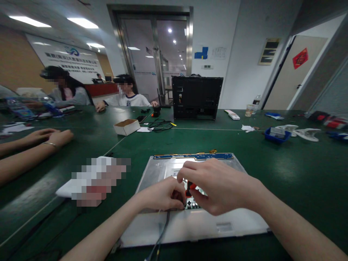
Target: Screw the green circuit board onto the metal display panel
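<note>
A flat silver display panel [201, 224] lies before me on the table. A narrow blue circuit strip [193, 156] runs along its far edge, and a small circuit board [192, 204] shows at its middle. My right hand [214, 185] is closed over the board, fingers around a red and black screwdriver [189, 188]; its tip is hidden. Just beside it, my left hand [168, 194] rests at the board with fingers curled in; what they hold, if anything, is hidden. A dark cable [164, 230] leads from under the left hand toward me.
Another person's hands [56, 137] rest on the table at left. A blurred white packet [94, 181] lies nearer. Farther back are an open box [126, 127], black cables [161, 125] and an upright black monitor frame [197, 98]. A blue tray [276, 135] stands at right.
</note>
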A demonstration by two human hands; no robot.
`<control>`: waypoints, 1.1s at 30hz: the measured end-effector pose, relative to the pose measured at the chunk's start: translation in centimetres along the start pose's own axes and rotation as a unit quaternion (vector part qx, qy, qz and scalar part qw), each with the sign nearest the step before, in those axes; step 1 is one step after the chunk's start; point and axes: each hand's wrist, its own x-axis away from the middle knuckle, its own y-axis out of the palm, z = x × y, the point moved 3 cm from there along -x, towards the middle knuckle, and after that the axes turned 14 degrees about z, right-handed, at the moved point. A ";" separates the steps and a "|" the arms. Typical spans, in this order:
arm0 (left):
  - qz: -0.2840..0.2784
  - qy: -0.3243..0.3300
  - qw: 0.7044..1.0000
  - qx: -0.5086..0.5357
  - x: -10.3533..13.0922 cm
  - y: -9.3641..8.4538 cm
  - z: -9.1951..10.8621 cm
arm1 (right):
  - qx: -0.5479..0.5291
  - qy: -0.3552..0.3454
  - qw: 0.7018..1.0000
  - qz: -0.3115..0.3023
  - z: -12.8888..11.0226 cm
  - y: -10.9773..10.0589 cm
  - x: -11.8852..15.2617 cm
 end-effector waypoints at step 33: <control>-0.001 0.018 1.000 0.021 -0.1 0.1 0.0 | 0.011 0.016 1.000 -0.003 0.3 0.2 -0.3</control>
